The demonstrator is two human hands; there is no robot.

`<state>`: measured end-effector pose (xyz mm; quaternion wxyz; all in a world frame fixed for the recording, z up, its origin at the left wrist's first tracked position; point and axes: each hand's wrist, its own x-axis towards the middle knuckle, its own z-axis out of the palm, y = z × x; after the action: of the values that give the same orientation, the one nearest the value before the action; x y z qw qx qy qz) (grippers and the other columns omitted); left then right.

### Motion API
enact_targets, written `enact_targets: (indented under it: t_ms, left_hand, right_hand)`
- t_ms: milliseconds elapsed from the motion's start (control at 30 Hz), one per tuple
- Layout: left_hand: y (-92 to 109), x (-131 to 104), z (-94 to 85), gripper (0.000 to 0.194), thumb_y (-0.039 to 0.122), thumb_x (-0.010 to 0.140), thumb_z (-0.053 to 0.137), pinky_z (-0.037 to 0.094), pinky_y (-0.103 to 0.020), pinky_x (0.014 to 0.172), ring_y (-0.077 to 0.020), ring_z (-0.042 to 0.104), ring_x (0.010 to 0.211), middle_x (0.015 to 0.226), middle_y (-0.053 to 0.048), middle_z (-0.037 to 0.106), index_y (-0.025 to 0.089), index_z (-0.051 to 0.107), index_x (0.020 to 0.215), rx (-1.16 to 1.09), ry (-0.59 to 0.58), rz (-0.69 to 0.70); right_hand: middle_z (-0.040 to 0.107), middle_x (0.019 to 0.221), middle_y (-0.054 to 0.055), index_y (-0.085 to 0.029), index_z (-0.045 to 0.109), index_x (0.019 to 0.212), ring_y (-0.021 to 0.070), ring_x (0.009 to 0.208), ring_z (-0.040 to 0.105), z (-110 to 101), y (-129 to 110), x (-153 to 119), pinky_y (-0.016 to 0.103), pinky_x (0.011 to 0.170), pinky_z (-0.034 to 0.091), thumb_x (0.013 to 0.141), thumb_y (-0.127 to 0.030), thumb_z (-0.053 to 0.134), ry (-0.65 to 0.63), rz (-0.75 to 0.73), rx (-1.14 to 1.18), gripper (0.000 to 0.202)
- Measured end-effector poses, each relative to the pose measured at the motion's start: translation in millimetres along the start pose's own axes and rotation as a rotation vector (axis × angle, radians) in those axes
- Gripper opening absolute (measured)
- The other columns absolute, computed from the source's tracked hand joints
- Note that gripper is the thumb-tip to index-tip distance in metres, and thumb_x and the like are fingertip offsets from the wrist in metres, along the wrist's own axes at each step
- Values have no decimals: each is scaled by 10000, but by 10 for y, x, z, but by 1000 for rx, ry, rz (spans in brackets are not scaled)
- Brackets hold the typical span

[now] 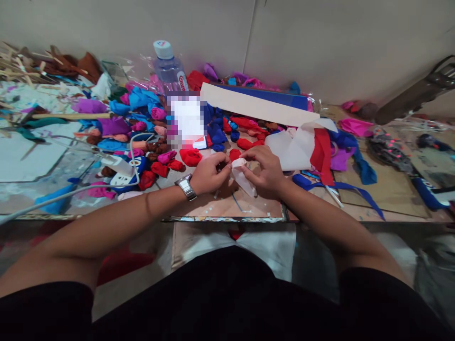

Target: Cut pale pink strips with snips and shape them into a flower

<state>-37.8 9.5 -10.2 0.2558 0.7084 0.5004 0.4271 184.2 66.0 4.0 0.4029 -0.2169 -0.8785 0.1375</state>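
A thin, pale pinkish-white strip of crepe-like paper is bunched at its top between my hands, its lower end hanging loose over the table edge side. My left hand, a metal watch on its wrist, pinches the strip's left side with thumb and fingers. On the other side my right hand grips the bunched top between thumb and fingers. Just beyond lie crumpled red pieces. A larger white sheet and a red strip spread to the right of my right hand.
A plastic bottle stands behind a bright-screened phone. Colourful bundles crowd the left and back. A power strip with a white cable lies left. A long cream board rests at the back; a blue ribbon crosses the right.
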Motion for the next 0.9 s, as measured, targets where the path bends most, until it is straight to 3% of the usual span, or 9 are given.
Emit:
enact_targets:
  t_ms: [233, 467, 600, 733, 900]
  left_hand:
    - [4, 22, 13, 183, 304, 923, 570, 381, -296, 680, -156, 508, 685, 718, 2, 591, 189, 618, 789, -89, 12, -62]
    - [-32, 60, 61, 190, 290, 879, 591, 376, -255, 575, -131, 492, 582, 622, 12, 560, 193, 621, 718, -488, 43, -304]
    - [-29, 49, 46, 255, 378, 900, 647, 404, -254, 611, -129, 537, 622, 665, -2, 618, 177, 667, 745, -457, 4, -247]
    - [-6, 28, 21, 208, 344, 862, 669, 418, -258, 640, -130, 551, 650, 695, -8, 652, 165, 691, 757, -343, -23, -181]
    - [-4, 38, 60, 183, 314, 818, 668, 383, -240, 560, -117, 513, 584, 630, 1, 608, 171, 669, 704, -539, 3, -342]
  right_hand:
    - [750, 980, 66, -248, 678, 1095, 257, 913, 682, -4, 14, -1, 447, 892, 512, 949, -381, 673, 0, 6, 6, 197]
    - [742, 954, 65, -257, 676, 1087, 264, 894, 676, -22, -3, 5, 453, 866, 522, 939, -380, 669, 35, 12, 37, 193]
    - [758, 1000, 72, -261, 677, 1093, 268, 919, 692, -25, 6, 2, 452, 867, 525, 947, -408, 658, -20, -6, 40, 208]
    - [751, 1005, 76, -261, 674, 1107, 271, 937, 691, -22, 7, -6, 452, 872, 522, 946, -393, 669, -50, -58, 26, 209]
    - [754, 1018, 70, -267, 679, 1107, 266, 944, 695, -33, -19, 1, 458, 897, 528, 965, -408, 654, -46, -45, 34, 201]
